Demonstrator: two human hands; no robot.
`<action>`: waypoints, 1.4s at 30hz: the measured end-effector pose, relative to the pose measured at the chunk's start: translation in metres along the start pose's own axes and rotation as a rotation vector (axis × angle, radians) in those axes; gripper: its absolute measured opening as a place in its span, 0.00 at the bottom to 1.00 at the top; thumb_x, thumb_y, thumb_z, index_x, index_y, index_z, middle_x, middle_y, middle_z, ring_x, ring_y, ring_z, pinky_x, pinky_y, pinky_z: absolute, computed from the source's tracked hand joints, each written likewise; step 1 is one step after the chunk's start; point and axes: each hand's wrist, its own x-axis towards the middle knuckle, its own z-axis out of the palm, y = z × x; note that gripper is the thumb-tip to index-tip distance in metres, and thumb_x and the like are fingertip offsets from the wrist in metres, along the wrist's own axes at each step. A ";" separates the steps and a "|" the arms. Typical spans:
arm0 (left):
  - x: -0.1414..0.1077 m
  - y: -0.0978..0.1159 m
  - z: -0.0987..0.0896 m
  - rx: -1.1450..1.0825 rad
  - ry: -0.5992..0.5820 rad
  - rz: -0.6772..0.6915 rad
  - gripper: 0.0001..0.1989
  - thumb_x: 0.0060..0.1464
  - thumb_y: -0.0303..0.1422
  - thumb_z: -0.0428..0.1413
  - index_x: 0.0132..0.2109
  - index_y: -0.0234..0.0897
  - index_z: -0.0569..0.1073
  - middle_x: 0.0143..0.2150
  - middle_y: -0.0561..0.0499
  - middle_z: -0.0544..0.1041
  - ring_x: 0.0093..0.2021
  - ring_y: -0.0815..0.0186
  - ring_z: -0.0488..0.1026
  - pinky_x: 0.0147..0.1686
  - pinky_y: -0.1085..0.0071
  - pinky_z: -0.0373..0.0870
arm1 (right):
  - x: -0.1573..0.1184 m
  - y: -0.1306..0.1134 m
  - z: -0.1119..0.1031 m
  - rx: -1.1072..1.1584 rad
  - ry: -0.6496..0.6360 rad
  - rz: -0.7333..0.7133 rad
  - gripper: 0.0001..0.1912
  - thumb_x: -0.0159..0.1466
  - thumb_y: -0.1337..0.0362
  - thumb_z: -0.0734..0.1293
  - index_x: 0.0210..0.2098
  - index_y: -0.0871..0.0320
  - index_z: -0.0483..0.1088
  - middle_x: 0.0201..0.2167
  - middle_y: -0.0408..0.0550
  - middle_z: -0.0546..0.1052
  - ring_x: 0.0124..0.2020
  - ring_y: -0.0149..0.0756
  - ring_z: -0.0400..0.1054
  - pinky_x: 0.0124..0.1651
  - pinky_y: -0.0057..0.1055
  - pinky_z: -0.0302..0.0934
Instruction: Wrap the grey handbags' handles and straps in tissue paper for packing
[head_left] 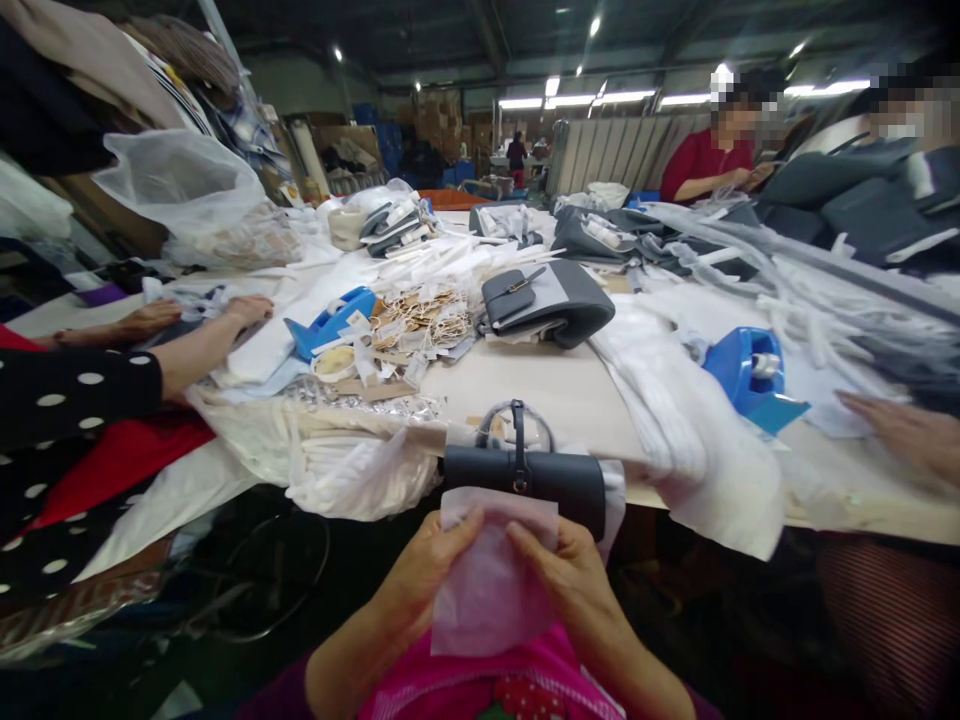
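A thin, translucent white sheet [491,590] is stretched between my two hands, low in the centre of the head view. My left hand [442,550] pinches its left side, and my right hand [562,560] grips the right side with the thumb on top. Just beyond the sheet, a dark grey handbag [559,478] with a loop handle and a buckled strap lies at the table's front edge. The sheet covers part of the bag's lower front.
The table [517,385] bears another dark bag [555,300], a pile of tags [420,320], a blue tape dispenser [337,320], a second dispenser [750,375] and white wrapping [667,400]. Other people's hands are at left [247,308] and right [900,430].
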 end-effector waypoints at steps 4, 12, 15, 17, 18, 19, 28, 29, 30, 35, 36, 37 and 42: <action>-0.001 0.006 0.002 -0.095 0.068 -0.002 0.16 0.49 0.34 0.65 0.44 0.33 0.76 0.38 0.43 0.80 0.37 0.58 0.78 0.40 0.64 0.75 | 0.001 -0.008 -0.006 -0.098 0.046 -0.064 0.20 0.58 0.47 0.69 0.36 0.57 0.78 0.32 0.46 0.76 0.34 0.39 0.68 0.35 0.30 0.63; -0.002 0.027 -0.019 -0.022 0.148 0.060 0.20 0.52 0.34 0.62 0.52 0.31 0.73 0.43 0.39 0.79 0.40 0.53 0.79 0.42 0.59 0.77 | 0.029 -0.046 -0.020 -0.862 0.156 -0.570 0.11 0.62 0.66 0.66 0.44 0.52 0.75 0.43 0.48 0.73 0.43 0.41 0.63 0.47 0.39 0.59; -0.001 0.035 -0.032 -0.018 0.134 0.051 0.19 0.53 0.32 0.61 0.51 0.29 0.73 0.46 0.36 0.78 0.43 0.51 0.78 0.45 0.57 0.75 | 0.044 -0.049 -0.019 -1.067 0.067 -0.620 0.16 0.59 0.73 0.66 0.44 0.53 0.75 0.44 0.48 0.74 0.47 0.44 0.60 0.52 0.44 0.56; -0.002 0.039 -0.038 -0.023 0.110 0.046 0.18 0.54 0.31 0.60 0.51 0.28 0.73 0.46 0.35 0.78 0.43 0.51 0.78 0.46 0.57 0.75 | 0.048 -0.050 -0.016 -1.058 0.054 -0.601 0.14 0.58 0.73 0.65 0.41 0.54 0.75 0.39 0.48 0.75 0.44 0.43 0.62 0.50 0.42 0.56; -0.003 0.040 -0.039 -0.024 0.102 0.047 0.17 0.54 0.31 0.60 0.50 0.27 0.74 0.46 0.34 0.78 0.43 0.51 0.78 0.46 0.57 0.75 | 0.048 -0.051 -0.015 -1.024 0.065 -0.589 0.12 0.59 0.73 0.65 0.39 0.55 0.75 0.37 0.47 0.75 0.43 0.42 0.62 0.49 0.41 0.57; -0.003 0.041 -0.040 -0.022 0.095 0.049 0.17 0.54 0.30 0.59 0.50 0.26 0.74 0.46 0.34 0.78 0.42 0.51 0.78 0.46 0.58 0.75 | 0.046 -0.053 -0.014 -0.975 0.081 -0.567 0.10 0.59 0.72 0.65 0.38 0.55 0.75 0.36 0.47 0.74 0.42 0.41 0.63 0.47 0.39 0.58; 0.033 0.033 -0.002 -0.144 -0.114 -0.031 0.13 0.55 0.29 0.59 0.47 0.25 0.75 0.41 0.37 0.79 0.37 0.58 0.78 0.43 0.65 0.74 | 0.027 -0.066 -0.001 -0.482 0.007 -0.247 0.13 0.59 0.60 0.68 0.42 0.57 0.69 0.31 0.43 0.72 0.28 0.31 0.65 0.32 0.27 0.61; 0.039 0.032 0.004 -0.170 -0.133 -0.047 0.13 0.55 0.29 0.58 0.46 0.25 0.75 0.40 0.38 0.80 0.35 0.60 0.78 0.42 0.66 0.74 | 0.027 -0.065 0.000 -0.516 0.017 -0.264 0.13 0.59 0.60 0.68 0.42 0.57 0.68 0.30 0.42 0.72 0.28 0.30 0.65 0.31 0.27 0.61; 0.044 0.032 0.010 -0.192 -0.151 -0.066 0.12 0.55 0.29 0.58 0.45 0.25 0.75 0.39 0.39 0.80 0.34 0.60 0.78 0.41 0.66 0.74 | 0.026 -0.064 -0.001 -0.565 0.031 -0.285 0.12 0.59 0.60 0.68 0.42 0.57 0.68 0.29 0.42 0.72 0.28 0.31 0.65 0.32 0.27 0.61; 0.064 0.038 0.023 -0.189 -0.194 -0.114 0.10 0.54 0.31 0.60 0.42 0.27 0.76 0.34 0.42 0.80 0.31 0.62 0.77 0.36 0.68 0.74 | 0.018 -0.067 -0.008 -0.846 0.062 -0.350 0.08 0.61 0.64 0.65 0.41 0.56 0.68 0.28 0.41 0.71 0.28 0.30 0.66 0.32 0.27 0.60; 0.066 0.039 0.022 -0.180 -0.191 -0.114 0.11 0.54 0.31 0.60 0.41 0.27 0.76 0.34 0.42 0.80 0.30 0.62 0.77 0.36 0.68 0.74 | 0.016 -0.068 -0.010 -0.885 0.061 -0.362 0.07 0.62 0.64 0.65 0.41 0.55 0.68 0.28 0.41 0.71 0.28 0.30 0.66 0.33 0.27 0.60; 0.067 0.041 0.021 -0.172 -0.190 -0.115 0.11 0.54 0.31 0.60 0.41 0.27 0.76 0.34 0.42 0.80 0.31 0.61 0.77 0.36 0.68 0.74 | 0.014 -0.070 -0.013 -0.917 0.069 -0.383 0.07 0.62 0.65 0.64 0.40 0.55 0.68 0.29 0.42 0.72 0.28 0.31 0.66 0.33 0.28 0.60; 0.066 0.044 0.017 -0.153 -0.178 -0.118 0.12 0.55 0.30 0.58 0.43 0.25 0.75 0.38 0.38 0.80 0.35 0.59 0.78 0.41 0.64 0.74 | 0.013 -0.077 -0.031 -0.971 0.247 -0.482 0.11 0.62 0.63 0.65 0.44 0.55 0.68 0.37 0.46 0.72 0.33 0.33 0.66 0.36 0.31 0.62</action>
